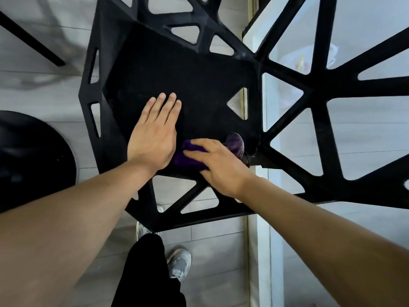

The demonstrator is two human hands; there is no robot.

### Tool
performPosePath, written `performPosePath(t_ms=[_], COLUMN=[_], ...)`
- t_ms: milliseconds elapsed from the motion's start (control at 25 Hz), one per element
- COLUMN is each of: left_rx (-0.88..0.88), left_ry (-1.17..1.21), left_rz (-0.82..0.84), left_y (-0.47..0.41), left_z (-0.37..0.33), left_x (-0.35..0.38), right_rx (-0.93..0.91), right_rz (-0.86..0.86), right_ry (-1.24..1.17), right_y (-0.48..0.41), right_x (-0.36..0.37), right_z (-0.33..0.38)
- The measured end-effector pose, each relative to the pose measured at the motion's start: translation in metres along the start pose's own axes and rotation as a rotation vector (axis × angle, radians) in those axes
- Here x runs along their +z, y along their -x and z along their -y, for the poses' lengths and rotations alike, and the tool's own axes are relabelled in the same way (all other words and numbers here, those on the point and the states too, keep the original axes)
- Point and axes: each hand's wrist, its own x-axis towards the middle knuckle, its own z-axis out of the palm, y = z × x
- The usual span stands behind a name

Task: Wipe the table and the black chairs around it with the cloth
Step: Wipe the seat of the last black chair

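The crumpled purple cloth (188, 159) lies on the flat seat of the black chair with angular, triangular cut-outs (177, 74), near the seat's front right corner. One bunched end of the cloth pokes out past the knuckles towards the chair's right edge.

The right hand (219, 167) lies on top of the cloth, with its fingers (194, 142) laid across the fabric, pointing left and pressing it against the seat. The thumb is hidden, so I cannot tell whether it hooks under the cloth.

The left hand (152, 134) rests palm down on the bare seat just left of the cloth. Its fingers are straight and held close together, pointing towards the back of the seat, and its edge is almost touching the cloth.

Both bare forearms reach in over the chair's front edge.

Around the seat the chair's frame spreads out in black struts with triangular openings. The broadest web is to the right of the seat, where it stands in front of a pale glass panel (365, 134).

Left of the chair, part of a round black top (33, 162) shows above the grey tiled floor (44, 94). A thin black bar (31, 38) crosses the floor further back on that side.

In front of the chair are the person's black trouser leg (150, 273) and a grey sneaker (179, 264).
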Motion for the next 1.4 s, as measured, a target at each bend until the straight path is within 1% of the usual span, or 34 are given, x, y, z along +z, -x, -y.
performPosePath(t_ms=[40, 80, 160, 240, 280, 400, 480, 520, 640, 760, 800, 880, 920, 960, 1040, 1080, 1120, 1160, 1240, 1320, 1400], left_rx=[0.0, -0.004, -0.002, -0.008, -0.007, 0.011, 0.02, 0.019, 0.014, 0.019, 0.014, -0.08, -0.137, -0.143, 0.006, 0.071, 0.084, 0.056, 0.021, 0.017, 0.023], left_ry=[0.006, 0.007, 0.015, 0.019, 0.021, 0.031, 0.077, 0.088, 0.106, 0.112, 0.107, 0.123, 0.14, 0.156, 0.173, 0.176, 0.189, 0.203, 0.188, 0.156, 0.128], left_rz=[-0.007, -0.014, -0.029, -0.028, -0.031, -0.046, -0.073, -0.073, -0.064, -0.041, -0.024, 0.057, 0.099, 0.12, 0.182, 0.229, 0.27, 0.298, 0.311, 0.3, 0.325], left_y=[0.0, 0.0, -0.002, -0.002, -0.002, 0.001, 0.001, 0.001, 0.0, -0.003, -0.004, -0.007, -0.007, -0.006, 0.007, 0.015, 0.021, 0.024, 0.026, 0.025, 0.023], left_z=[0.0, 0.001, 0.0, -0.002, -0.002, 0.0, -0.001, -0.002, -0.003, -0.002, -0.001, -0.01, -0.022, -0.039, -0.077, -0.09, -0.095, -0.094, -0.089, -0.089, -0.091], left_x=[0.0, -0.001, 0.0, 0.0, 0.001, -0.002, -0.004, -0.004, -0.002, -0.001, -0.003, -0.015, -0.024, -0.029, -0.025, -0.021, -0.016, -0.012, -0.006, -0.004, -0.006], right_rx=[-0.006, 0.043, 0.256, 0.416, 0.446, 0.426, 0.438, 0.474, 0.533, 0.51, 0.501, 0.544, 0.586, 0.619, 0.654, 0.622, 0.564, 0.517, 0.459, 0.461, 0.515], right_rz=[-0.012, -0.029, -0.039, 0.047, 0.103, 0.214, 0.214, 0.2, 0.136, -0.008, -0.068, -0.15, -0.145, -0.124, -0.052, -0.017, 0.003, 0.011, -0.021, -0.073, -0.125], right_ry=[0.088, 0.182, 0.363, 0.543, 0.609, 0.678, 0.696, 0.699, 0.711, 0.628, 0.635, 0.71, 0.76, 0.812, 0.839, 0.869, 0.911, 0.957, 1.055, 1.143, 1.14], right_y=[0.001, 0.003, 0.014, 0.027, 0.029, 0.041, 0.061, 0.072, 0.096, 0.118, 0.129, 0.153, 0.158, 0.158, 0.146, 0.139, 0.13, 0.12, 0.091, 0.06, 0.048], right_x=[-0.004, -0.011, -0.033, -0.057, -0.064, -0.071, -0.08, -0.087, -0.108, -0.122, -0.126, -0.132, -0.135, -0.135, -0.126, -0.124, -0.127, -0.133, -0.152, -0.167, -0.161], right_z=[-0.008, -0.016, -0.038, -0.048, -0.044, -0.016, -0.008, -0.008, -0.003, 0.014, 0.017, 0.013, 0.01, 0.006, 0.003, 0.002, -0.002, -0.013, -0.044, -0.066, -0.074])
